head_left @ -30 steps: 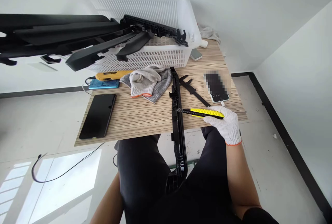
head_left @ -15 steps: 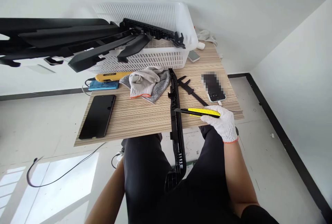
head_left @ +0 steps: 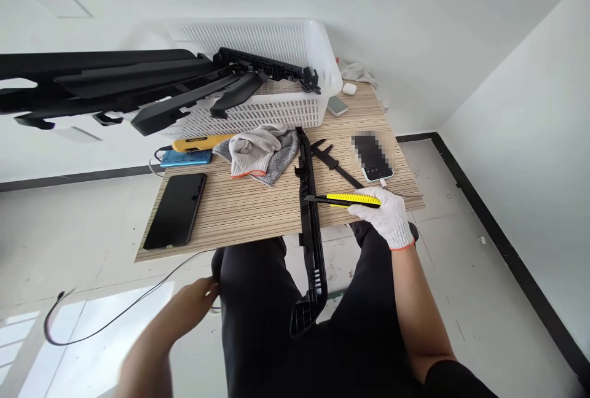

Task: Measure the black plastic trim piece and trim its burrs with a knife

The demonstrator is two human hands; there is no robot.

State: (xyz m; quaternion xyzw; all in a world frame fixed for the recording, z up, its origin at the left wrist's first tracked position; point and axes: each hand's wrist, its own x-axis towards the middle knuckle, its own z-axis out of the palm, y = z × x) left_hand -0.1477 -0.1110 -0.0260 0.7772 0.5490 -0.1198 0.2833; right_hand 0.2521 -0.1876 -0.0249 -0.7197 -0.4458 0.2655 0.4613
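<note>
My right hand [head_left: 385,217], in a white knit glove with an orange cuff edge, is closed around a yellow and black utility knife [head_left: 353,200]. The knife points left, and its blade overlaps a long black plastic trim piece [head_left: 310,220] in the view; whether they touch I cannot tell. The trim runs from the tabletop over its front edge down to my lap, its wide ribbed end lowest. Beside my left knee is my bare left hand [head_left: 196,300], with its fingers mostly hidden against the dark trouser leg. Black calipers [head_left: 336,164] lie just right of the trim.
A white plastic basket [head_left: 318,109] at the back holds several long black trim pieces [head_left: 184,88] jutting far left. Grey and white gloves [head_left: 258,152], a yellow-handled tool [head_left: 200,143], a dark phone [head_left: 176,210] and a plugged-in phone [head_left: 377,171] lie on the wooden table [head_left: 244,217].
My left hand has come up into view beside the left knee. My right hand keeps its grip on the utility knife across the trim. The whole view has shifted slightly.
</note>
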